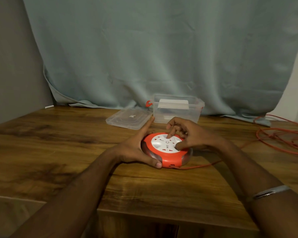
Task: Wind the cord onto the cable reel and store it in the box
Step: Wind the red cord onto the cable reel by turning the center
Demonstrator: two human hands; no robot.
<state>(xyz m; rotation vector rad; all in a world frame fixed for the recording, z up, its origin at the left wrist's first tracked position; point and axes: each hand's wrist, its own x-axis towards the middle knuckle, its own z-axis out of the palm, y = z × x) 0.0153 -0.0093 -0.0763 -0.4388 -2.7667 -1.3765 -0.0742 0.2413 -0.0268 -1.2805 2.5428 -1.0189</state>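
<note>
A round orange cable reel (169,160) with a white socket face lies flat on the wooden table (58,152). My left hand (136,148) grips its left rim, thumb at the front edge. My right hand (187,134) rests on the white face, with a finger and the thumb pressed into it. An orange cord (282,140) leaves the reel's front, runs right and lies in loose loops at the table's right edge. Behind the reel stands a clear plastic box (177,109), open, with orange latches.
The box's clear lid (129,118) lies flat to the left of the box. A pale blue curtain (162,48) hangs behind the table. The table's front edge is near me, with a lower ledge at the left. A metal bracelet (268,193) is on my right wrist.
</note>
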